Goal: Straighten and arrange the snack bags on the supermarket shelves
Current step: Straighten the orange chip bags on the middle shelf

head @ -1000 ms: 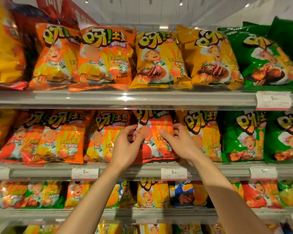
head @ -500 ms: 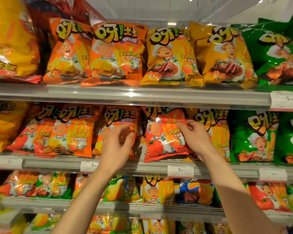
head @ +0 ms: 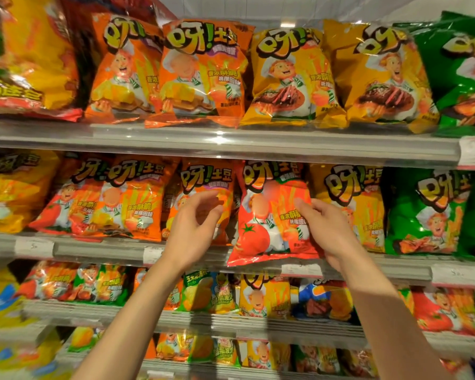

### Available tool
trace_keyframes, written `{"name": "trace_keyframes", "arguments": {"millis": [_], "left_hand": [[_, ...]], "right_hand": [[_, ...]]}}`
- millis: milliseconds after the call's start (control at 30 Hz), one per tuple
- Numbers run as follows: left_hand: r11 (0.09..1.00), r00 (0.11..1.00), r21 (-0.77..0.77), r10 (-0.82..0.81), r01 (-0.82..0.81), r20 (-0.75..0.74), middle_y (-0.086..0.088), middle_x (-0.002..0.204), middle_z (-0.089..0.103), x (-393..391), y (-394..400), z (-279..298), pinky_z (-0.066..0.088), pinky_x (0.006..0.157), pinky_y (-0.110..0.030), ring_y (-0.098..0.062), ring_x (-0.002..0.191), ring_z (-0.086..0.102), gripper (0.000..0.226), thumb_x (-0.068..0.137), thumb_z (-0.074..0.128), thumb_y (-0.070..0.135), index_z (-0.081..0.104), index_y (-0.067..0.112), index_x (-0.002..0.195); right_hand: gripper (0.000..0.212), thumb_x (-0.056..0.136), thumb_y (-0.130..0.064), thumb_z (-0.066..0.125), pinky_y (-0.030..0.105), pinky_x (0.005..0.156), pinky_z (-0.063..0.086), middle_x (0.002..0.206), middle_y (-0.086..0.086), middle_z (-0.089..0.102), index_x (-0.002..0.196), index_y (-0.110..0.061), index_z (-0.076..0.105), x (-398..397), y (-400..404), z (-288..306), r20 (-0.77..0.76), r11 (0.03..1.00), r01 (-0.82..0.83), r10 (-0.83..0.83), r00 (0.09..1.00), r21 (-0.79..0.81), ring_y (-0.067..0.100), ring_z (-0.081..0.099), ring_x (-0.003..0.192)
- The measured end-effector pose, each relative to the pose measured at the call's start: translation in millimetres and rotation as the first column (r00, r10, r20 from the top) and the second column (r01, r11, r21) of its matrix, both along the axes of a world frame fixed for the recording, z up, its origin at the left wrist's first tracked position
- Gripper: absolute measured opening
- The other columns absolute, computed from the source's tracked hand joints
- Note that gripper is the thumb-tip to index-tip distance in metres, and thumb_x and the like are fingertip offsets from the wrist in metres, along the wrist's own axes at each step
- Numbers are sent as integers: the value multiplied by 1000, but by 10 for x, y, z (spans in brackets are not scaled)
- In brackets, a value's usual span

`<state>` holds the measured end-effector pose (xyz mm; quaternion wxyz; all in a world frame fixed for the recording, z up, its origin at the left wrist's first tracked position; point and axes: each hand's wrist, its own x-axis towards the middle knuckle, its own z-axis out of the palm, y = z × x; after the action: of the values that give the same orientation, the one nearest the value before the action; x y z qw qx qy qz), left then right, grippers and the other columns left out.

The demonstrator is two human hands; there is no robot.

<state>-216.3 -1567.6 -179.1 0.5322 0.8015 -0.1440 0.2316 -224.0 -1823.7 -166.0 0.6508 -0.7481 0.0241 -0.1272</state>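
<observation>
Red tomato bag (head: 272, 223) at frame centre, on middle shelf (head: 99, 249), tilted, bottom overhanging edge; right hand (head: 328, 231) gripped its right side. Left hand (head: 192, 229) hovered loosely curled, holding nothing. Neighbouring bags upright; straightening unfinished.

Glossy crinkled plastic snack bags (head: 272, 215); smooth grey metal shelves (head: 231, 144).
</observation>
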Motion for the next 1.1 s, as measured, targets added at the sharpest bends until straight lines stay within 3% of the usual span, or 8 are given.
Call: {"name": "trace_keyframes", "arguments": {"millis": [233, 333, 467, 567, 700, 800, 900, 1100], "left_hand": [[994, 997, -99, 33, -41, -72, 20, 119, 68, -363, 412, -226, 49, 84, -10, 7, 110, 63, 29, 100, 65, 31, 64, 31, 129], [985, 988, -135, 88, -105, -124, 28, 111, 69, -590, 683, -422, 51, 79, -10, 5, 107, 65, 23, 99, 66, 35, 65, 37, 122], [959, 974, -221, 141, -179, -175, 17, 107, 74, -800, 1028, -650, 47, 81, -5, 5, 103, 67, 20, 99, 67, 23, 68, 29, 117], [953, 975, -256, 115, -162, -192, 9, 109, 74, -862, 1322, -753, 48, 82, -6, 6, 103, 68, 19, 99, 66, 16, 68, 25, 116], [952, 975, -280, 61, -120, -212, 12, 110, 75, -812, 1827, -819, 51, 84, -13, 2, 107, 68, 20, 98, 67, 26, 68, 29, 118], [950, 978, -301, 16, -80, -210, 19, 110, 74, -763, 2266, -834, 51, 88, -21, 0, 108, 68, 28, 90, 67, 39, 69, 31, 117], [963, 974, -266, -30, -31, -223, 23, 110, 73, -720, 2728, -823, 54, 84, -19, 4, 105, 68, 27, 91, 67, 41, 67, 35, 117], [955, 976, -296, -88, 25, -201, 0, 104, 75, -620, 3470, -720, 50, 72, -6, 6, 88, 70, 20, 97, 68, 12, 69, 18, 116]], "right_hand": [[49, 99, -40, 62, 49, 100, 55, 117, 7, 75, 134, -6, 58, -363, 331, -464, 5, 989, -31, 30, 1000, 148, 26, 71, 111], [28, 101, -37, 61, 32, 74, 62, 106, 4, 79, 117, -15, 68, -464, 517, -644, 8, 977, -66, 65, 998, 201, 23, 76, 98], [17, 101, -31, 59, 7, 52, 47, 76, -13, 76, 93, -25, 73, -589, 845, -780, 27, 982, 4, -10, 1000, 188, 0, 69, 64], [35, 98, -31, 59, 7, 49, 39, 54, -21, 57, 64, -36, 63, -729, 1114, -843, 51, 993, 48, -54, 997, 104, -3, 50, 49], [11, 101, -32, 62, 9, 72, 50, 79, -25, 73, 93, -29, 69, -822, 1422, -990, 53, 984, 128, -136, 989, 121, -9, 67, 76], [33, 95, -41, 65, 28, 96, 52, 115, -8, 76, 120, -20, 69, -890, 1839, -999, 32, 969, 183, -191, 981, 164, 10, 70, 108], [25, 95, -38, 63, 25, 72, 61, 103, 4, 80, 107, -18, 72, -927, 2316, -1009, 61, 956, 185, -204, 977, 228, 17, 77, 90], [24, 89, -43, 66, 28, 73, 62, 99, 6, 80, 100, -24, 75, -886, 3194, -949, 81, 953, 209, -231, 970, 220, 15, 76, 85]]}}
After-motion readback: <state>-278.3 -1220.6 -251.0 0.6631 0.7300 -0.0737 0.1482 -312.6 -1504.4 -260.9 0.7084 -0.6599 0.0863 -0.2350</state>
